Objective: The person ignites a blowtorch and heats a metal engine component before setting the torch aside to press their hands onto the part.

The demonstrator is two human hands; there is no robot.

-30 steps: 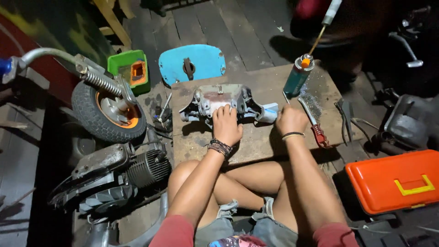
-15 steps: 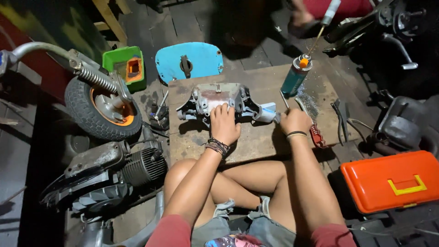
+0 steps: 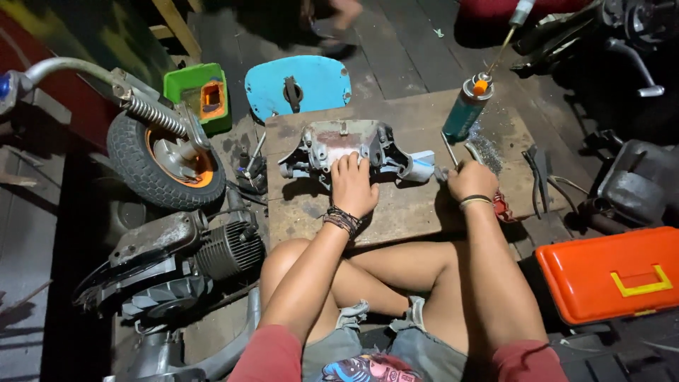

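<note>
My left hand (image 3: pixel 351 185) presses flat, unclenched, on the grey metal housing (image 3: pixel 339 145), which I judge heavy and rigid, while my right hand (image 3: pixel 472 180) grips its pale-blue end (image 3: pixel 422 167).

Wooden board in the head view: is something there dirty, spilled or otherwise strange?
Yes. A patch of grey grit or filings lies scattered on the wooden board, beside the teal spray can and above the right hand. The grey metal housing under the left hand looks worn, with reddish blotches.

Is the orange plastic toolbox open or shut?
Shut: the orange plastic toolbox has its lid flat on the base, yellow latch down at its front.
</note>
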